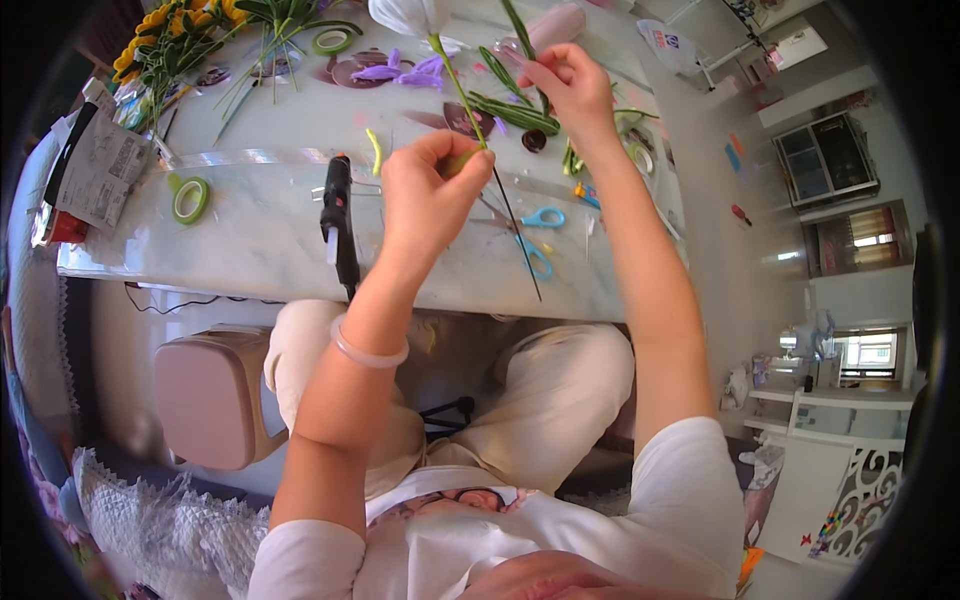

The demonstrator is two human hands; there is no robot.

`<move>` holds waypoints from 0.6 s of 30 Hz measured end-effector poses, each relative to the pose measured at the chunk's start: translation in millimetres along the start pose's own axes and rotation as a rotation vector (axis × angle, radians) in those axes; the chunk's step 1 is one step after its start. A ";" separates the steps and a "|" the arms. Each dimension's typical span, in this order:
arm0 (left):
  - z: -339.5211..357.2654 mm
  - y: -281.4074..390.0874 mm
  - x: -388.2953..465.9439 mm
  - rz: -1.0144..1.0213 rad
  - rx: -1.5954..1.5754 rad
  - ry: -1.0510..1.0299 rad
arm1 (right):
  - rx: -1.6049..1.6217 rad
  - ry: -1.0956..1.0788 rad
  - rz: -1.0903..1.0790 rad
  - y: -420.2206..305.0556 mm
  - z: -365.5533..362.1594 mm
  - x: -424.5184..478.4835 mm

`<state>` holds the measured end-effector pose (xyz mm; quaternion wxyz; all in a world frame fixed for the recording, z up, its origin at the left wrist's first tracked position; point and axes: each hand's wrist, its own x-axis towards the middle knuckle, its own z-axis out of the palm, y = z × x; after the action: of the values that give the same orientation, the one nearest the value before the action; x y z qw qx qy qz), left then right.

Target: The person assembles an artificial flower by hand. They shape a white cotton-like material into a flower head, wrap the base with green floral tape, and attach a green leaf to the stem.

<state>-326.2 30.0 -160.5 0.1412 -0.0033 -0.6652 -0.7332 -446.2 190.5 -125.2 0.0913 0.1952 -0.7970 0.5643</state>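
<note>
My left hand (pixel 435 187) pinches the stem of a white artificial flower (pixel 411 15); green tape covers the stem above the fingers, and dark bare wire (pixel 517 230) shows below them. My right hand (pixel 574 94) holds a long green fuzzy leaf (pixel 519 28) upright, to the right of the flower. Under and beside my right hand lie more green leaves (pixel 510 112). Scissors with light blue handles (pixel 543 217) lie behind the wire. A black glue gun (pixel 339 217) lies left of my left hand. A roll of green tape (pixel 190 200) is farther left.
Yellow artificial flowers (pixel 150 37) lie at the back left, with purple petals (pixel 401 73) and another green tape roll (pixel 332 41) near the back. A white package (pixel 105 165) bearing writing stands at the left edge. A pink-lidded bin (pixel 206 405) stands below the table (pixel 247 262).
</note>
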 end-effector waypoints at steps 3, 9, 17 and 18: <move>7.1 1.6 -2.6 0.044 0.023 -0.034 | 0.333 -0.089 0.085 -43.5 -4.6 -69.9; 20.9 11.2 -18.6 0.068 0.069 -0.112 | 0.453 0.097 0.056 -58.5 3.1 -132.7; 24.9 18.6 -28.3 0.150 0.160 -0.161 | 0.428 0.150 0.050 -51.5 9.6 -132.9; 24.7 19.1 -27.6 0.158 0.161 -0.162 | 0.398 0.155 0.037 -52.0 10.7 -132.6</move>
<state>-300.1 58.2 -144.3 0.1442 -0.1033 -0.7289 -0.6613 -303.6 193.1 -132.4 0.1016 0.1504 -0.6640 0.7254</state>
